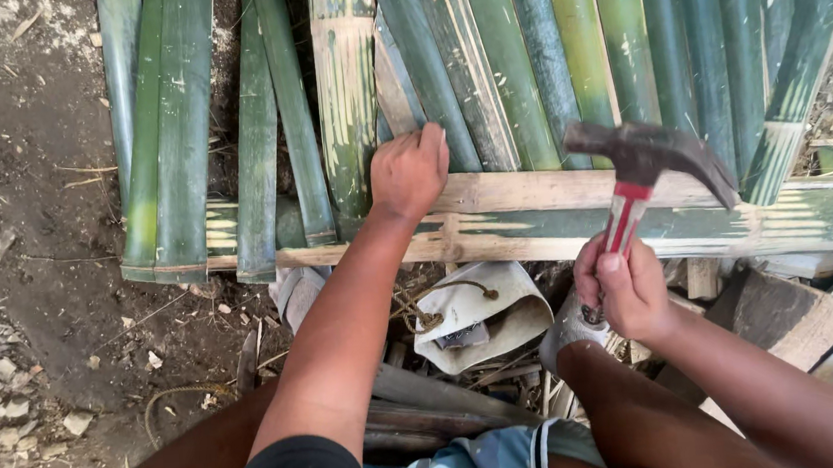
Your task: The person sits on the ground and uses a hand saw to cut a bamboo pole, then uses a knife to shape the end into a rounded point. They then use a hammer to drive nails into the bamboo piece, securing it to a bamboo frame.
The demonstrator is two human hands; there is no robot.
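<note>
An outdoor building spot: bare dirt ground (22,198), split bamboo slats (521,54), scrap wood (785,317)

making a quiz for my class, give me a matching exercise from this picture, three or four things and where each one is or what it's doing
Things:
1. left hand
2. right hand
3. hammer
4. white pouch

Places or states:
A. lies on the ground below the crosspiece
B. raised, head above the slats
C. grips a red handle
D. pressed on the bamboo slats at the crosspiece

Pairs: 1-D, 2-C, 3-B, 4-A
</note>
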